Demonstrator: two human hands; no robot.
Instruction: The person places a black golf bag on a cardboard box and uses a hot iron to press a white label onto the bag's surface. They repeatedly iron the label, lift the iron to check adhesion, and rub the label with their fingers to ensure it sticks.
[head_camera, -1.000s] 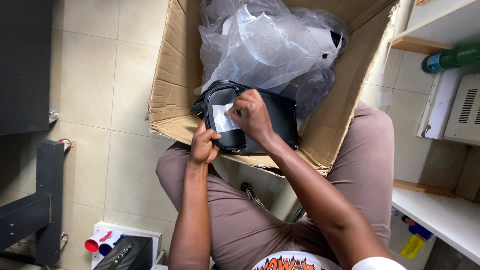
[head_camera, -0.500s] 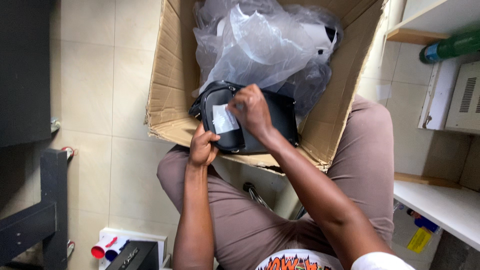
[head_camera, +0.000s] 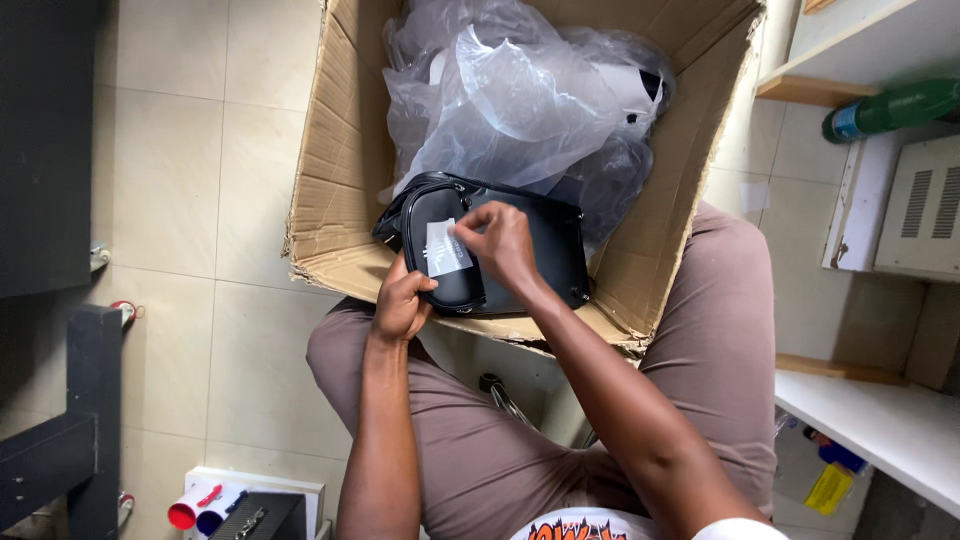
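The left hand (head_camera: 402, 305) stays curled around the near edge of the black bag (head_camera: 520, 255), gripping it just as it did a second ago. The bag itself has not shifted: it rests on the front rim of the open cardboard box (head_camera: 335, 170), above the person's knees. On its front sits a white label (head_camera: 447, 248). The right hand (head_camera: 503, 243) has slid slightly toward that label; its fingertips now pinch narrowly at the label's upper right corner, where earlier the hand covered more of it. Behind, the crumpled clear plastic wrap (head_camera: 520, 100) lies in the box unchanged.
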